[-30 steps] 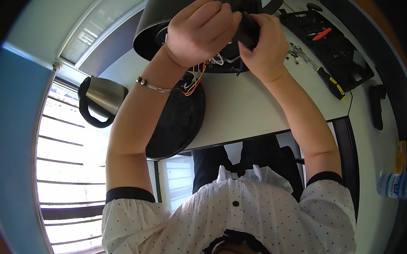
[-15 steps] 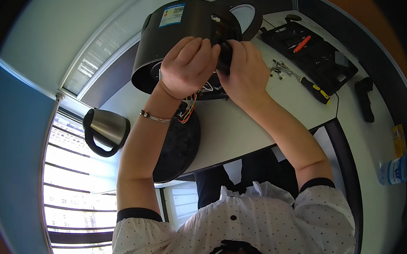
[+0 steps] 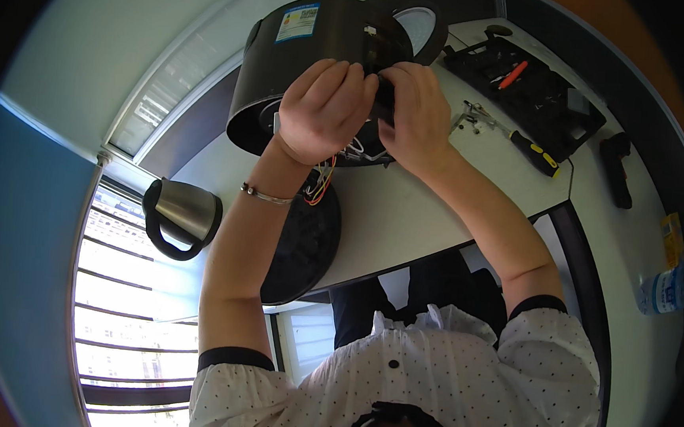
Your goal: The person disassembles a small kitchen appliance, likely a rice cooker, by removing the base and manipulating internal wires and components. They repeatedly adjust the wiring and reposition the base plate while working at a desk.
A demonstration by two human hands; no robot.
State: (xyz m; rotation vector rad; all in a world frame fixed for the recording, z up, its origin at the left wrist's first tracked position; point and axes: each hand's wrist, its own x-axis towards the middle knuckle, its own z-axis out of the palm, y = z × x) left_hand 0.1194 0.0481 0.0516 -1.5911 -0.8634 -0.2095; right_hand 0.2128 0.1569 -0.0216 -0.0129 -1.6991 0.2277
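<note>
A dark, drum-shaped appliance, which looks like a rice cooker, lies tipped over with its open underside toward me. Its round lid hangs open on the far side. My left hand is closed at the housing's edge, fingertips pinched together. Opposite it, my right hand grips the edge of a black panel on the appliance, thumb below and fingers above. What the left fingertips pinch is mostly hidden. Coloured wires run out of the underside to a round black base lying nearer to me.
A steel kettle stands at the left by the window blinds. To the right lie a screwdriver, loose screws and small metal parts, an open black tool case and a black pistol-shaped tool. A water bottle is farther right.
My hands stay at the same part of the appliance. My right thumb has shifted slightly down and away from the panel; the whole view has drifted a little.
</note>
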